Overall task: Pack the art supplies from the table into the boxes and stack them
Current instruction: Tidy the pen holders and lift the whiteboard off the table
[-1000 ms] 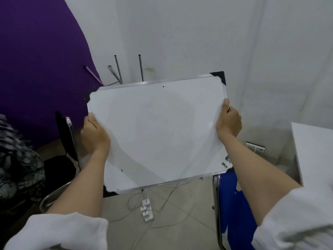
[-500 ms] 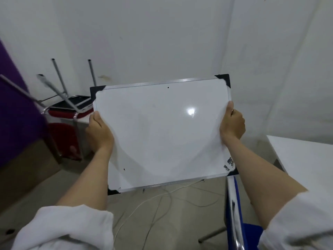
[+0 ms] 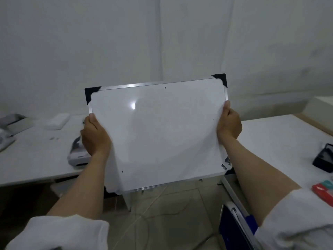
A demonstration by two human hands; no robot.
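A white board with a metal frame and black corner caps is held up in front of me, tilted a little. My left hand grips its left edge with the thumb on the front face. My right hand grips the right edge the same way. The board hides what lies behind it.
A white table runs along the left with a small white box and a grey device. A second white table on the right carries a black box and a red and teal pack. A blue chair stands below, with cables on the floor.
The view has swung to the right with the board still in both hands. The purple wall and the chairs on the left have left the view; two white tables have come in.
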